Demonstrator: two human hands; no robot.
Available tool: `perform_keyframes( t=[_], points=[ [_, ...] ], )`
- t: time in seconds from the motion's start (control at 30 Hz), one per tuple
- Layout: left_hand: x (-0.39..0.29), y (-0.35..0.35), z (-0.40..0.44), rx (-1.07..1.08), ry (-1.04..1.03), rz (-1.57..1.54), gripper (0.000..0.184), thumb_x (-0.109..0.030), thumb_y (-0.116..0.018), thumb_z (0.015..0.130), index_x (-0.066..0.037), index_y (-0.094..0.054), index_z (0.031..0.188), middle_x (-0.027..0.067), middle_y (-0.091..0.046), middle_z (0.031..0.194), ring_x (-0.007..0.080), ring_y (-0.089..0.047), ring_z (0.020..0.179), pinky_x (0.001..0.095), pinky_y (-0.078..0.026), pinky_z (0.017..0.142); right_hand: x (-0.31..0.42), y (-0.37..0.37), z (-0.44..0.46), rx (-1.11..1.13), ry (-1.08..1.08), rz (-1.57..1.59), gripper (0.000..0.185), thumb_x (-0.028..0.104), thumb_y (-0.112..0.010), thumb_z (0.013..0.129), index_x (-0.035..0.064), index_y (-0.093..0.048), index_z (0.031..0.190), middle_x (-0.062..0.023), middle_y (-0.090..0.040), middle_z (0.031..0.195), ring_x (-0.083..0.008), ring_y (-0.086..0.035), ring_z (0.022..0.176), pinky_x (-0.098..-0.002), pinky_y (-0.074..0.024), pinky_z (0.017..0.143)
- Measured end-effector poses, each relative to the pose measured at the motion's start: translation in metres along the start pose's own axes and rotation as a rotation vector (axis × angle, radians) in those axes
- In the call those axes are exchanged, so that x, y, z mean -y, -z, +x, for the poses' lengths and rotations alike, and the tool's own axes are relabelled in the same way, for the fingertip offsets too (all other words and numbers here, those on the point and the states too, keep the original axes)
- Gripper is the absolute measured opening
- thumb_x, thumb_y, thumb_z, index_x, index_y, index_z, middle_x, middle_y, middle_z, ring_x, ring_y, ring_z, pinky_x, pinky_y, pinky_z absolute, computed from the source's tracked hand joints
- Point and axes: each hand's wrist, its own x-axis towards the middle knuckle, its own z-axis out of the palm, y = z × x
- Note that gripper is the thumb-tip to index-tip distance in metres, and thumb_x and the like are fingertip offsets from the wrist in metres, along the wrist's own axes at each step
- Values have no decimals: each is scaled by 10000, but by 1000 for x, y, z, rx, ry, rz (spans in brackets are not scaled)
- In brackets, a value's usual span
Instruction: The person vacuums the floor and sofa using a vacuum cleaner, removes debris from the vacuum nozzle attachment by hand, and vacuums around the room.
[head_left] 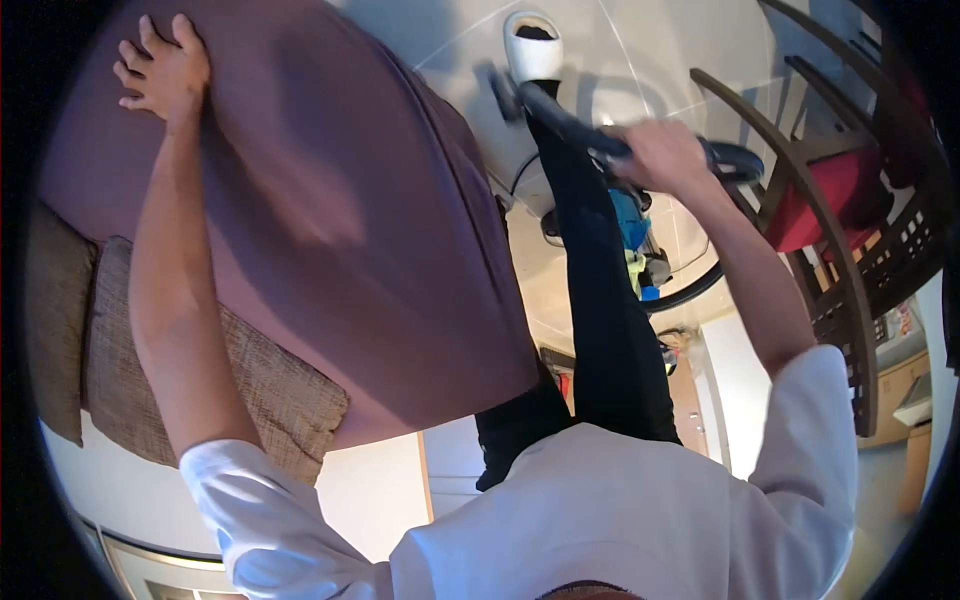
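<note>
My left hand (165,70) lies with fingers spread on the mauve covering of a sofa (340,200). In my right hand (660,155) is the black curved handle of a vacuum cleaner hose (570,125), my fingers wrapped round it. The front end of this tube, near the sofa's edge, is blurred. Behind my hand the hose (690,292) curves down to a partly hidden vacuum cleaner (630,220) with a blue body, standing on the floor behind my leg.
Woven brown cushions (260,375) rest at the sofa's left side. A white slipper (533,55) is on my foot on the tiled floor (640,50). Dark wooden chairs (800,150) with red seats (835,200) stand close on the right.
</note>
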Motion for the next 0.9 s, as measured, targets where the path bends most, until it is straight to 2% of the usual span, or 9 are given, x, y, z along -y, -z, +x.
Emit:
perform_keyframes(
  t=[0.07, 0.2, 0.27, 0.43, 0.6, 0.63, 0.7, 0.8, 0.9],
  points=[
    [8, 1, 4, 40, -16, -12, 769, -729, -382, 980, -288, -347, 1609, 226, -236, 1675, 465, -141, 1554, 758, -88, 1171, 20, -8, 26, -180, 12, 76, 504, 339, -767, 847, 268, -660, 1334, -140, -744, 920, -343, -722, 923, -498, -563, 787],
    [0, 20, -5, 63, -95, -20, 795, -763, -447, 951, -300, -384, 1594, 189, -230, 1687, 441, -137, 1561, 756, -126, 1165, 63, -57, 29, -213, 52, 93, 526, 305, -780, 836, 262, -653, 1344, -135, -745, 904, -363, -714, 879, -494, -562, 770],
    [-20, 44, -33, -10, -173, 34, 722, -687, -538, 961, -267, -475, 1543, 215, -347, 1631, 436, -249, 1530, 710, -213, 1165, 76, -74, -6, -206, 79, 79, 543, 301, -787, 829, 261, -648, 1353, -130, -745, 892, -366, -712, 857, -492, -561, 761],
    [-67, 135, -146, 472, -403, -326, 476, -499, -580, 1011, -203, -636, 1380, 220, -520, 1503, 408, -425, 1438, 619, -306, 1151, 67, -45, -170, -334, 114, 183, 575, 245, -768, 781, 252, -680, 1349, -162, -710, 801, -365, -699, 805, -484, -553, 758],
    [-156, 294, -276, 746, -206, -370, 445, -385, -599, 1028, -124, -613, 1388, 178, -530, 1501, 371, -415, 1461, 616, -228, 1202, 63, -63, -151, -443, -106, 213, 567, 269, -754, 772, 267, -688, 1335, -177, -719, 849, -384, -701, 851, -485, -557, 794],
    [-166, 311, -295, 742, -205, -368, 445, -385, -599, 1028, -124, -613, 1388, 178, -530, 1501, 371, -415, 1461, 616, -228, 1202, 66, -74, -131, -428, -123, 215, 526, 284, -763, 791, 255, -700, 1313, -167, -735, 918, -379, -705, 903, -485, -562, 819],
    [-178, 333, -332, 677, -116, -335, 405, -312, -549, 1070, -74, -603, 1394, 188, -553, 1477, 349, -421, 1462, 481, -274, 1211, 82, -101, -124, -403, -139, 232, 488, 299, -773, 811, 243, -711, 1291, -158, -751, 986, -373, -709, 955, -485, -567, 843],
    [-185, 345, -370, 587, -90, -371, 375, -266, -519, 1085, -42, -610, 1372, 189, -567, 1460, 363, -434, 1449, 484, -279, 1207, 113, -131, -142, -387, -27, 231, 467, 307, -774, 829, 170, -711, 1270, -177, -747, 997, -387, -709, 953, -487, -564, 846],
    [-185, 340, -384, 446, -55, -376, 344, -231, -544, 1066, -27, -628, 1330, 182, -605, 1403, 382, -472, 1413, 542, -295, 1183, 115, -133, -236, -314, -77, 387, 519, 262, -707, 789, 240, -700, 1308, -173, -710, 806, -374, -700, 825, -476, -555, 779]
  ],
)
